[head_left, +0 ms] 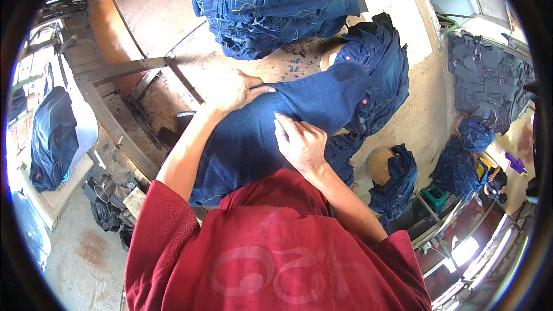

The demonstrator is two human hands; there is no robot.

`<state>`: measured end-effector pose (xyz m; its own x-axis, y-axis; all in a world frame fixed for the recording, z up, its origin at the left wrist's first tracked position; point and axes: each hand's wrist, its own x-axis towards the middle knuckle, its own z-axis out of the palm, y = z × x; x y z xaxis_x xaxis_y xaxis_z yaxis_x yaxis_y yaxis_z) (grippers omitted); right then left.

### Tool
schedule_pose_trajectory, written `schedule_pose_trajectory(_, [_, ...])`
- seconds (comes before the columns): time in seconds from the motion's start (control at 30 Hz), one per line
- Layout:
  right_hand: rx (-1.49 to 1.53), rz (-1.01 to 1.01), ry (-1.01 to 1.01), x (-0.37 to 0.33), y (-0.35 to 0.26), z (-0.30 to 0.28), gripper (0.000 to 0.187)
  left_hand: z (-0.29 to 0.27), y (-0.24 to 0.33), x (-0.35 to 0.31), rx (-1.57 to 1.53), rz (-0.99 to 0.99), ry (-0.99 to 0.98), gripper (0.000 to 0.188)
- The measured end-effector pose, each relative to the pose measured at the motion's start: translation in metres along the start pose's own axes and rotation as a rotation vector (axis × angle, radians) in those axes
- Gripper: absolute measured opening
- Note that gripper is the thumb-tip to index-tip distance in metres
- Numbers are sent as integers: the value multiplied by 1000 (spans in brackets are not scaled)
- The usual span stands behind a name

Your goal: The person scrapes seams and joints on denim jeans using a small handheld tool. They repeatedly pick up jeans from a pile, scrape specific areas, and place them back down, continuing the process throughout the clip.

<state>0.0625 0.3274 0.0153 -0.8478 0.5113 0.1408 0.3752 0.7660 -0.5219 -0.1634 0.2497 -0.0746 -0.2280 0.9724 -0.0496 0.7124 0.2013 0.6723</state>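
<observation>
A length of dark blue denim, shaped like a trouser leg, stretches in front of me from beside my red shirt toward the far right. My left hand is closed on its far edge, the thumb lying over the cloth and the fingers at the rim. Lower and to the right, my right hand rests on the same denim with its fingers curled together and the thumb and forefinger pointing away from me. Whether anything small sits between those fingertips is hidden.
Beyond my hands stands a tall stack of folded jeans. More jeans hang over a support to the right, others over a round-topped stand. Grey garments are heaped farther right. A metal frame stands at left.
</observation>
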Motion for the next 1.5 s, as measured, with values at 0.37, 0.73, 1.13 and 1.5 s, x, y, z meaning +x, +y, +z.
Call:
schedule_pose_trajectory(0.37, [-155,31,-186,-27,-10,-21,24,10,0,-3,13,-56,47,53])
schedule_pose_trajectory(0.73, [-110,76,-93,14,4,21,13,21,-5,-2,-1,4,192,39])
schedule_pose_trajectory(1.13, [-45,145,-173,2,-8,-20,5,14,4,-3,122,-57,128,42])
schedule_pose_trajectory(1.5, [-96,127,-248,15,-3,-13,10,18,3,-3,49,-34,175,46])
